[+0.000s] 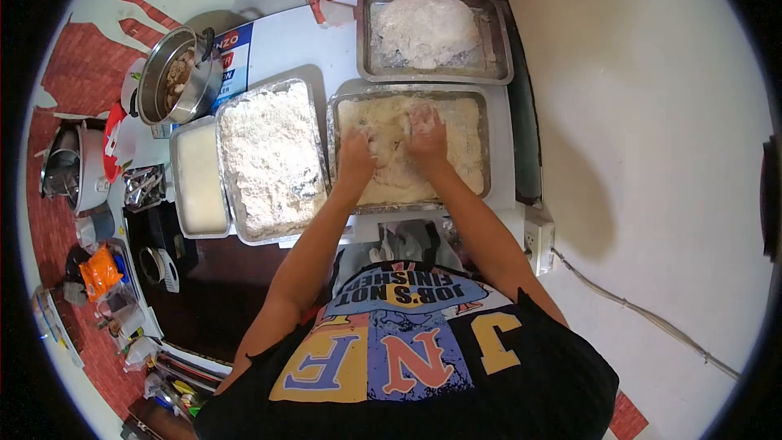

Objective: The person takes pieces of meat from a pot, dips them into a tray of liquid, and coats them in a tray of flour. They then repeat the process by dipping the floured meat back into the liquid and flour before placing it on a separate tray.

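Both my hands are down in a metal tray (486, 147) filled with a pale yellow, crumbly coating. My left hand (358, 149) is at the left part of the tray, its fingers curled into the crumbs. My right hand (426, 132) is a short way to the right, fingers bent and dusted with pale coating. What lies under or between the fingers is covered by the crumbs, and I cannot make it out. Left of this tray is a tray of white flour (273, 159). Behind it, another metal tray (366, 37) holds a pale floured heap (428, 28).
A tray of pale yellowish liquid (199, 179) stands at the left of the flour. Beyond it is a steel pot (167, 73) with brownish pieces inside. A wall (619, 114) runs close along the right, with a socket (538, 240) and cable.
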Demonstrator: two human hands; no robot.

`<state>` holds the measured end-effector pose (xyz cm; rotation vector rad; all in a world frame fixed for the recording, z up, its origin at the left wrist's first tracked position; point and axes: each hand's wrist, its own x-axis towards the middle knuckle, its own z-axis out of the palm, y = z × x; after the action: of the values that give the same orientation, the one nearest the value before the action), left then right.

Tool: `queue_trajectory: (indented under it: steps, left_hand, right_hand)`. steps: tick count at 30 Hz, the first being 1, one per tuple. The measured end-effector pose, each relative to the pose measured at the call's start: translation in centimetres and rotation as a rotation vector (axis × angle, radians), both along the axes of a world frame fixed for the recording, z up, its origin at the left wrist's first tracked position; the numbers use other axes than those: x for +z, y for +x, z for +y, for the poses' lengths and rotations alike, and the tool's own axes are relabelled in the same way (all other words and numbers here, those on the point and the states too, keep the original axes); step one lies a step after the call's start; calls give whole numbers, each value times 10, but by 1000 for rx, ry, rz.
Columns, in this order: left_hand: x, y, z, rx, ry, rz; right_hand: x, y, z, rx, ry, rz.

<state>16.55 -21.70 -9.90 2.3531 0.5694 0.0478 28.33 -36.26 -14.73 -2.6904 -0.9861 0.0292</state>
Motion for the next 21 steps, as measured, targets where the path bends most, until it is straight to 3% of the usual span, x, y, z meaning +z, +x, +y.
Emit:
queue_trajectory:
  steps: [5, 7, 14, 18, 21]
  left_hand:
    - [-2, -7, -10, -83, 214, -173]
    - [-8, -10, -10, -136, 275, -287]
    - [-39, -13, -15, -101, 286, -306]
    - [-18, -15, -12, -80, 184, -304]
    - [7, -18, -14, -55, 187, -360]
  right_hand:
    - [41, -14, 14, 5, -103, 134]
    - [41, -15, 15, 1, -101, 147]
    - [36, -14, 22, -28, -193, 191]
    - [42, -12, 24, -67, -160, 194]
    - [31, -15, 18, -123, 0, 12]
